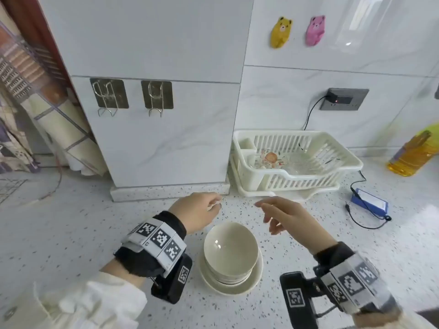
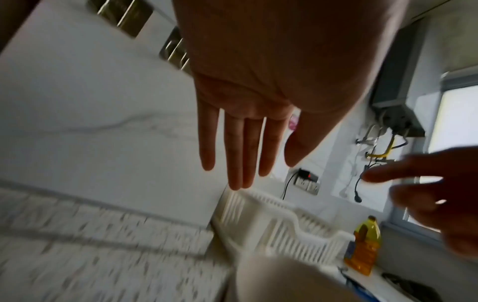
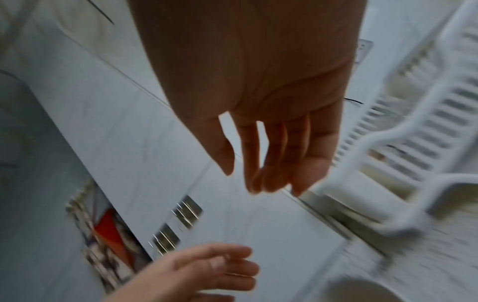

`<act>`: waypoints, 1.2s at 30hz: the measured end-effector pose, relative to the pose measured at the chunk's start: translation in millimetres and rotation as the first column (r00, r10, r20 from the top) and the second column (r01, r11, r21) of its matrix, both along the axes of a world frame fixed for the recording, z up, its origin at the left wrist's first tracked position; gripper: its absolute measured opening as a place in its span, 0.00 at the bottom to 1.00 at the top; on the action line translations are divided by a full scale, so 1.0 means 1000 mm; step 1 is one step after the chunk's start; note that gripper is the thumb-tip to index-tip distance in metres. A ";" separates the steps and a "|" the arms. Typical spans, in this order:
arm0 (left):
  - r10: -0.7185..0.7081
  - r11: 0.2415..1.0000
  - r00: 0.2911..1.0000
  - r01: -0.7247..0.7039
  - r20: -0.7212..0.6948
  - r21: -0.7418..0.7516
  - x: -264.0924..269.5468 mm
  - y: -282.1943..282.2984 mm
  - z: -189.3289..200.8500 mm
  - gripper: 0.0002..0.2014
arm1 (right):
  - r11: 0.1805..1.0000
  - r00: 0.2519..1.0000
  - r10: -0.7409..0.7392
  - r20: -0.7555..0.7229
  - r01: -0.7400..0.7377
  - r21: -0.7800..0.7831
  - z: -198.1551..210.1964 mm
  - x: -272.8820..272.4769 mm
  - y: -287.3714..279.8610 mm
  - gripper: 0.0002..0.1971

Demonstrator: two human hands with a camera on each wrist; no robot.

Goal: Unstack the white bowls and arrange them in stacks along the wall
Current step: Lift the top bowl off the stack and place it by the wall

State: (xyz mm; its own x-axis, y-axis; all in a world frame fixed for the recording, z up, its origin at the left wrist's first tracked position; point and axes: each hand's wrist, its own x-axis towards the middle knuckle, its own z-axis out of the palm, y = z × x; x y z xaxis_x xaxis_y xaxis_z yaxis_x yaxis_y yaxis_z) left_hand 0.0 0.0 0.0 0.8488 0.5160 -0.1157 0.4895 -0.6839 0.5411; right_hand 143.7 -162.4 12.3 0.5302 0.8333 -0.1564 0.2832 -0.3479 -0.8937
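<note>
Both empty, with fingers relaxed, left hand (image 1: 198,213) and right hand (image 1: 288,216) hover above stacked white bowls (image 1: 230,251).

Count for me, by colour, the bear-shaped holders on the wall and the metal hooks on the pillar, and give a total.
Yellow bear holder: 1
Pink bear holder: 1
Silver metal hooks: 2
Total: 4
</note>
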 end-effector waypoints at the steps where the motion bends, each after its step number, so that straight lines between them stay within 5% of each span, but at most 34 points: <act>1: 0.012 1.000 0.999 -0.013 -0.049 -0.026 0.000 -0.002 -0.008 0.19 | 0.998 1.000 0.005 0.015 -0.004 -0.066 -0.010 0.000 0.001 0.14; 5: 0.034 0.995 0.986 -0.049 -0.162 -0.088 -0.004 -0.012 -0.044 0.19 | 0.959 0.991 0.083 0.108 -0.050 -0.278 -0.053 -0.003 0.001 0.20; 10: 0.073 0.997 0.963 -0.073 -0.258 0.011 -0.007 -0.023 -0.061 0.17 | 0.920 0.982 0.152 0.115 -0.097 -0.381 -0.081 -0.011 0.000 0.21; 16: 0.071 0.990 0.932 -0.023 -0.355 0.138 -0.007 -0.024 -0.068 0.18 | 0.906 0.936 0.222 0.273 -0.095 -0.412 -0.083 -0.018 0.008 0.20; 20: 0.076 0.994 0.959 -0.053 -0.275 0.091 -0.010 -0.020 -0.062 0.16 | 0.926 0.920 0.209 0.330 -0.078 -0.370 -0.070 -0.020 0.007 0.22; 29: 0.241 0.966 0.956 -0.219 0.167 -0.139 -0.036 0.026 -0.028 0.17 | 0.991 0.998 -0.029 0.064 0.037 -0.130 -0.023 -0.052 0.055 0.21; 36: 0.348 0.918 0.936 -0.329 0.051 -0.222 -0.105 0.105 -0.042 0.20 | 0.979 0.939 -0.030 -0.342 -0.042 -0.200 -0.060 -0.114 0.162 0.24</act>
State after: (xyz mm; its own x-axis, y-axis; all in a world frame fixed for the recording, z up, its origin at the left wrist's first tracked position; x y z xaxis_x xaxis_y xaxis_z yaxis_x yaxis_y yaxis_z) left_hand -105.5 105.4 -42.0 0.6391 0.7469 -0.1838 0.6159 -0.3537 0.7039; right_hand 29.3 -0.3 -47.8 0.4096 0.7685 -0.4915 -0.0241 -0.5295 -0.8480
